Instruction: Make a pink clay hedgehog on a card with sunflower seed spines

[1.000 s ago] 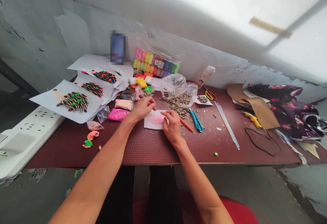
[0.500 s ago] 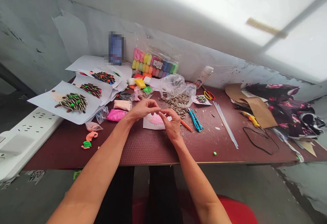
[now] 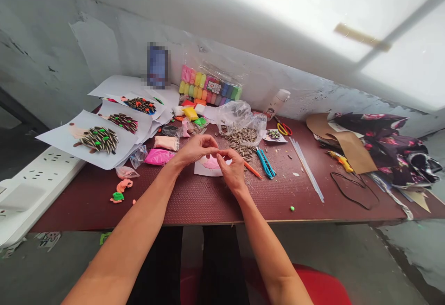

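My left hand (image 3: 199, 149) and my right hand (image 3: 232, 165) meet at the fingertips over a small white card (image 3: 205, 171) with a pink clay shape (image 3: 212, 163) on it. Both hands are closed in a pinch. Whatever lies between the fingers is too small or hidden to make out. Just beyond my right hand lies a heap of striped sunflower seeds (image 3: 243, 137), partly under a clear plastic bag (image 3: 236, 114). An orange pen-like stick (image 3: 253, 170) and a blue utility knife (image 3: 266, 163) rest to its right. Left of the card are a bright pink clay packet (image 3: 159, 157) and a peach one (image 3: 167, 143).
Finished seed hedgehogs on paper sheets (image 3: 86, 145) are stacked at the left, near a white power strip (image 3: 52, 170). Scissors (image 3: 285, 130), clear glue sticks (image 3: 308, 170), a yellow glue gun (image 3: 342, 161) and floral cloth (image 3: 378, 133) lie rightward. A green clay ball (image 3: 292, 208) sits near the front edge.
My hands stay joined over the card, with only a slight shift of the right fingers. The other things lie as before.
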`<action>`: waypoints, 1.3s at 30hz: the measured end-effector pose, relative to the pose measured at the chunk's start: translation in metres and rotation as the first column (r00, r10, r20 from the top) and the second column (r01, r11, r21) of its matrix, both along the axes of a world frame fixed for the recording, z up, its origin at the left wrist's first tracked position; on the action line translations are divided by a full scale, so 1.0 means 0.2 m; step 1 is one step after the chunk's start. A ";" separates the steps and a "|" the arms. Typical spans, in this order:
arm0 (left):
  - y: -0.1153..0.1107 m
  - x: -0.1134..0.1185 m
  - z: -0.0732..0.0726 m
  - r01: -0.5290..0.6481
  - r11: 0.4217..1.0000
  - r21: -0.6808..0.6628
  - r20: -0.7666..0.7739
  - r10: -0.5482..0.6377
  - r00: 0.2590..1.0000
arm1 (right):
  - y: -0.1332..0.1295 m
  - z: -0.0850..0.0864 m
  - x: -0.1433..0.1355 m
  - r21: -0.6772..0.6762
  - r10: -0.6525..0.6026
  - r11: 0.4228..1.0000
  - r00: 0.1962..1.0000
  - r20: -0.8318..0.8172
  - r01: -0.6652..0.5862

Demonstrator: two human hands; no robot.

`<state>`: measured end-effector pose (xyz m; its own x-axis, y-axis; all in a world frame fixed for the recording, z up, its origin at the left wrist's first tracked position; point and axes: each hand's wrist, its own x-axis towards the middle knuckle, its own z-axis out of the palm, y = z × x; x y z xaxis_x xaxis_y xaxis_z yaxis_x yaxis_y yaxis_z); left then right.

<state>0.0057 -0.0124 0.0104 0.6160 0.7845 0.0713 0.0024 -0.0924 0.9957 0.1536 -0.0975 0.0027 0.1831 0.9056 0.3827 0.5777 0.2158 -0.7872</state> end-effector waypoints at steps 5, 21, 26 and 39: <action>-0.01 -0.01 0.03 0.002 1.000 0.005 0.040 -0.003 0.999 | 0.01 -0.01 0.00 0.027 -0.099 0.995 0.995 -0.022 0.100; 0.05 -0.04 -0.01 -0.182 0.966 0.182 -0.196 0.217 0.956 | 0.02 -0.06 0.02 -0.075 0.028 0.997 0.865 0.501 0.011; 0.06 -0.04 -0.07 -0.196 0.830 0.522 -0.457 0.467 0.757 | 0.03 -0.08 0.02 -0.081 0.061 0.997 0.816 0.575 -0.017; 0.05 -0.04 -0.08 -0.064 0.796 0.602 -0.604 0.506 0.616 | -0.03 -0.08 0.04 -0.054 0.081 0.997 0.813 0.576 -0.062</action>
<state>-0.0022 -0.0032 -0.0056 0.3856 0.9124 0.1373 0.7891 -0.4032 0.4634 0.1617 -0.1038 -0.0125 -0.1282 0.9205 0.3690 0.9120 0.2556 -0.3208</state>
